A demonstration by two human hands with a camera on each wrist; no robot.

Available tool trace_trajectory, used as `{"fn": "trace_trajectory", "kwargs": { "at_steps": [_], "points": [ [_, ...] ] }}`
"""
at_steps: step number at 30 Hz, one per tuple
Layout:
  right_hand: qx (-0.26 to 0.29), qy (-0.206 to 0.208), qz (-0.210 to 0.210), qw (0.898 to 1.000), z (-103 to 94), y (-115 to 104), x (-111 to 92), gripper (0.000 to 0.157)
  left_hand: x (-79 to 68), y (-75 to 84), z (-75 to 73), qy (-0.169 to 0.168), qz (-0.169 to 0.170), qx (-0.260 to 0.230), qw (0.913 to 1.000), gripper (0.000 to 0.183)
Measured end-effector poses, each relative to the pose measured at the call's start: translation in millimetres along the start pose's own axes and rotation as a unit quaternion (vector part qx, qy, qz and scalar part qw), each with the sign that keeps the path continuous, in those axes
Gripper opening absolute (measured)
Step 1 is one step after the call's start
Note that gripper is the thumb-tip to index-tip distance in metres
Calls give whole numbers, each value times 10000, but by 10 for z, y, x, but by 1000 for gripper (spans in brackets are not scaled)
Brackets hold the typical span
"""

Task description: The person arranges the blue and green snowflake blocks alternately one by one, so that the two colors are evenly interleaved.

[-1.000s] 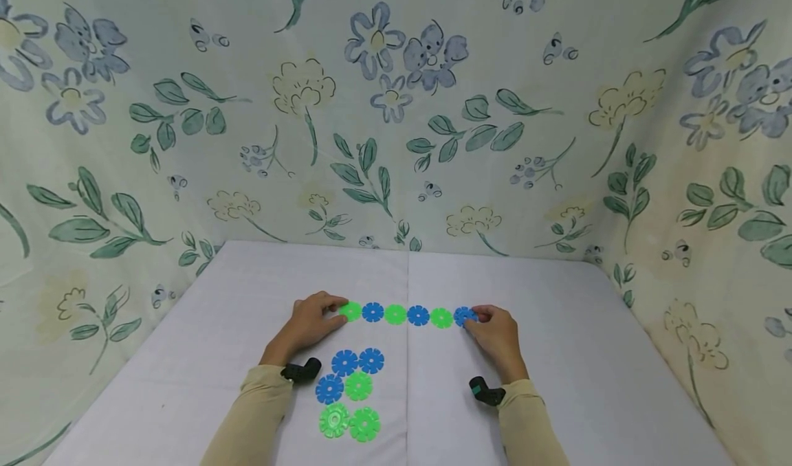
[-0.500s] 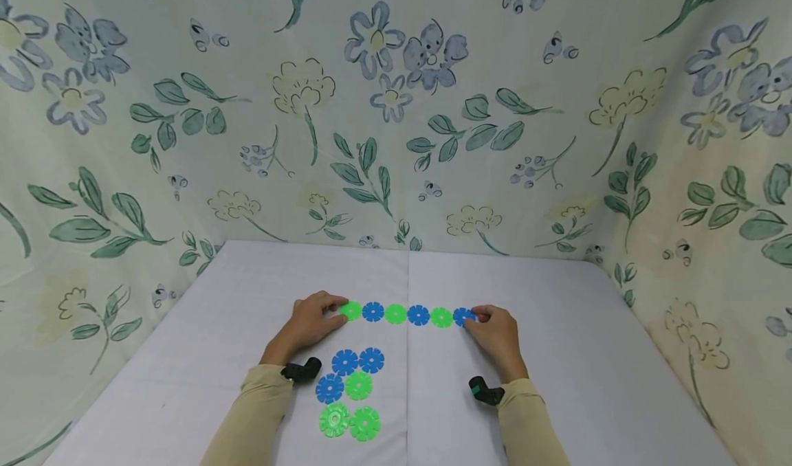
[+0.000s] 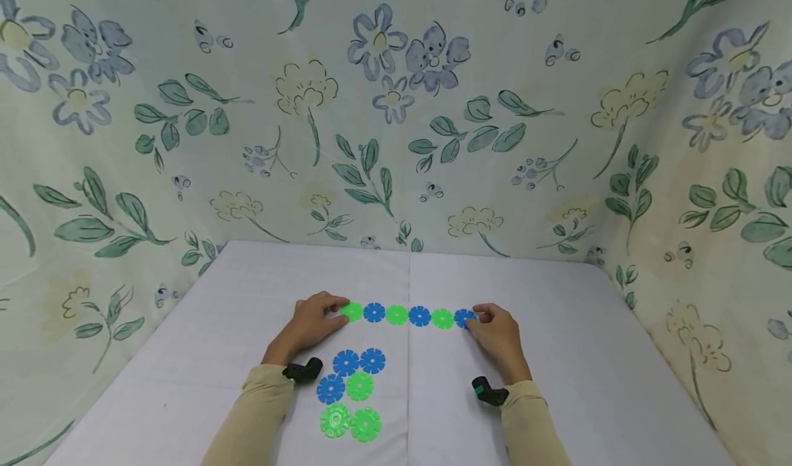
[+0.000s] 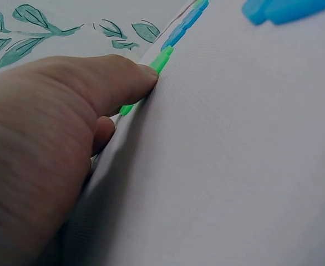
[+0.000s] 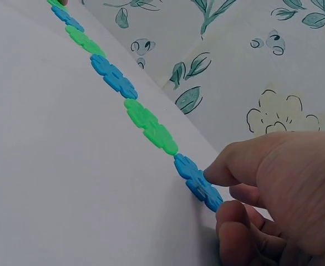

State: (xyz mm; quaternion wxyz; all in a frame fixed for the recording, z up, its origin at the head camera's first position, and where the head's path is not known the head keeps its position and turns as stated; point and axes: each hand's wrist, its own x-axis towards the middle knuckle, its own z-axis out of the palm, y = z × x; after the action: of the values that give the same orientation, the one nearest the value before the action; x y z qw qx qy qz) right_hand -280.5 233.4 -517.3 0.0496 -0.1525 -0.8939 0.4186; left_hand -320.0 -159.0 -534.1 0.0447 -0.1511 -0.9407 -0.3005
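Notched plastic snowflake discs form a straight row on the white table, green and blue by turns. At the row's left end, my left hand pinches a green snowflake disc by its edges, thumb on the near side and forefinger on the far side. My right hand holds the blue snowflake disc at the right end between thumb and fingers; its outer edge is partly covered. Between them lie a blue disc, a green disc, another blue disc and another green disc.
Nearer the body, a loose cluster holds blue discs and green discs; one green disc looks glossier. The white cloth has a centre crease. Floral curtains stand behind and at both sides.
The right-end blue disc shows a little less of its face than one second ago. Both hands keep their places; the head view has shifted slightly.
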Motion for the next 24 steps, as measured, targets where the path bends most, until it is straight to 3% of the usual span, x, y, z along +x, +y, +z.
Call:
{"fn": "trace_trajectory", "kwargs": {
  "at_steps": [11,24],
  "points": [
    [-11,-51,-88,9999,18,-68,-21,37,0,3,-10,-25,1,52,10000,39],
    [-103,-143,-478,9987,-21,-219,-71,36,7,-4,-9,-57,5,108,9999,40]
  ]
}}
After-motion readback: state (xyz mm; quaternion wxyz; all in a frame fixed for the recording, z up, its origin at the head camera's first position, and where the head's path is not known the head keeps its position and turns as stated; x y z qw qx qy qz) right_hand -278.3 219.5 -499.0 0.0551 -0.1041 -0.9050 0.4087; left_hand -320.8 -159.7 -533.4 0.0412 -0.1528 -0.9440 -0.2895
